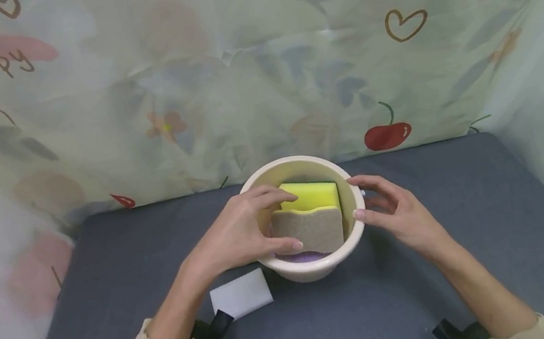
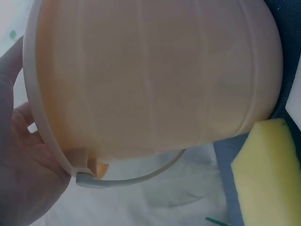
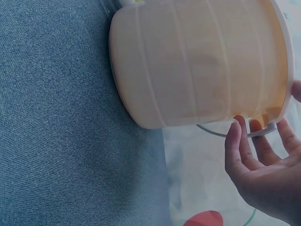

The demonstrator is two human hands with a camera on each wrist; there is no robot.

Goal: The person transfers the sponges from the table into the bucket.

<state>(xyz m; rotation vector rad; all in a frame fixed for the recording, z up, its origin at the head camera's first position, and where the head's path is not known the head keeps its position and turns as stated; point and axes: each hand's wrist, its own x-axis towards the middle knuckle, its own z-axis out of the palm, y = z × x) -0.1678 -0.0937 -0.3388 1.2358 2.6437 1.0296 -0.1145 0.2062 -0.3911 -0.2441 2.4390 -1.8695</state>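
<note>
A cream bucket (image 1: 306, 272) stands upright near the back of the table, with a yellow sponge (image 1: 311, 194), a grey-brown sponge (image 1: 309, 229) and something purple (image 1: 304, 257) inside. My left hand (image 1: 240, 230) reaches over the left rim, thumb and fingers spread beside the sponges; whether it touches them cannot be told. In the left wrist view that hand (image 2: 30, 160) is partly hidden behind the bucket's rim (image 2: 33, 89). My right hand (image 1: 401, 217) holds the bucket's right rim between thumb and fingers. The right wrist view shows its fingers (image 3: 233, 146) around the handle's mount.
A white block (image 1: 241, 294) lies on the dark table (image 1: 352, 324) at the bucket's front left. Another yellow sponge (image 2: 268, 174) is outside the bucket in the left wrist view. A patterned curtain (image 1: 240, 109) hangs behind the table.
</note>
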